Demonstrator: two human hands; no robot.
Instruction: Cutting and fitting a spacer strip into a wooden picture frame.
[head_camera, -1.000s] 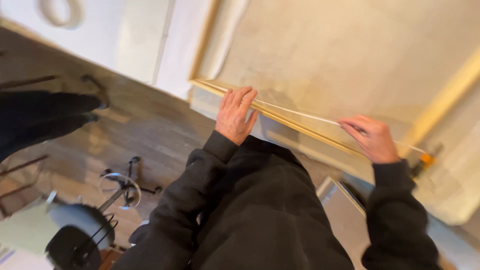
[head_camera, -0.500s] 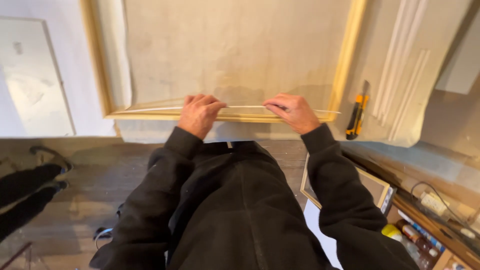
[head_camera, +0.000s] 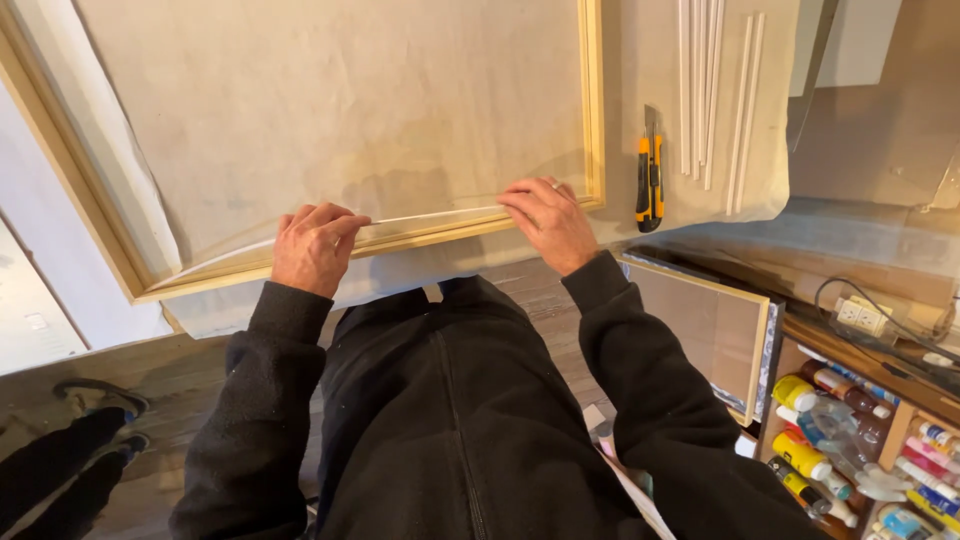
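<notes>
Hands pinch a thin white strip (head_camera: 430, 214) along the near rail of the wooden frame (head_camera: 592, 100); left hand (head_camera: 312, 247) and right hand (head_camera: 548, 220) both closed on it; strip looks only partly seated; 6 spare strips (head_camera: 715, 90) and utility knife (head_camera: 650, 180) wait nearby.

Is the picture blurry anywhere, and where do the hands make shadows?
Head view: sharp around the left hand and right hand; soft shadows fall on the sheet just above both hands; the wooden frame looks tilted and its edges splay, from the wide lens; the paint bottles are dimmer.
</notes>
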